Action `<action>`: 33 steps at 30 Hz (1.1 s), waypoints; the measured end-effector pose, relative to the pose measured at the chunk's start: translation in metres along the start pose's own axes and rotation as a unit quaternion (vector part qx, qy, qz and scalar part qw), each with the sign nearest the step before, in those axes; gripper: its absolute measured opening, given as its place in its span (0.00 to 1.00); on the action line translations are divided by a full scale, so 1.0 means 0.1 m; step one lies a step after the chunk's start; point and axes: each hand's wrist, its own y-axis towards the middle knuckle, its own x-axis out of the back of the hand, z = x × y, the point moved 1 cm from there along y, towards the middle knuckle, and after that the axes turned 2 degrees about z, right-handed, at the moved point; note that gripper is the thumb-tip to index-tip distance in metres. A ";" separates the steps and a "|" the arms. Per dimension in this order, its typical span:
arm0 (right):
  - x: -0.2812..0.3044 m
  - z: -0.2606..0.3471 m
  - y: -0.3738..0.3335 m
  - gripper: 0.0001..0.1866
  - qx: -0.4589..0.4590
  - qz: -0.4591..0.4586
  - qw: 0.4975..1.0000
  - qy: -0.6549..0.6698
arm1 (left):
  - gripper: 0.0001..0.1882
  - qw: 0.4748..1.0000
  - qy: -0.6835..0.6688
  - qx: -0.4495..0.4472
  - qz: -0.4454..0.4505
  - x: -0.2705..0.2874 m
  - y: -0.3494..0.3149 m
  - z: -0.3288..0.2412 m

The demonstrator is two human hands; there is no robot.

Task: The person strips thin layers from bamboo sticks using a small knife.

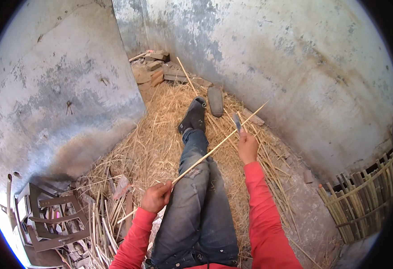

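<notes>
Pale strip slants across the jeans, its upper end beyond them to the right. Left of the jeans, the left hand grips the strip near its lower end. Right of the jeans, the right hand holds a small blade at the strip, though contact is hard to judge. Straw lies around the jeans.
</notes>
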 end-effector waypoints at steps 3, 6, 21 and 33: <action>-0.34 0.38 -0.52 0.21 0.059 0.079 0.994 0.035 | 0.08 0.999 0.043 0.012 0.011 0.03 -0.05 0.04; -0.33 0.54 -0.78 0.20 0.112 0.102 0.987 0.058 | 0.08 0.999 0.041 0.016 0.005 0.06 -0.05 0.06; -0.28 0.34 -0.67 0.30 0.024 0.124 0.989 0.076 | 0.08 0.999 -0.010 0.048 0.013 -0.08 0.04 -0.08; -0.11 0.70 -0.65 0.25 0.023 0.139 0.967 0.212 | 0.07 0.995 0.102 0.012 -0.008 0.01 -0.01 -0.06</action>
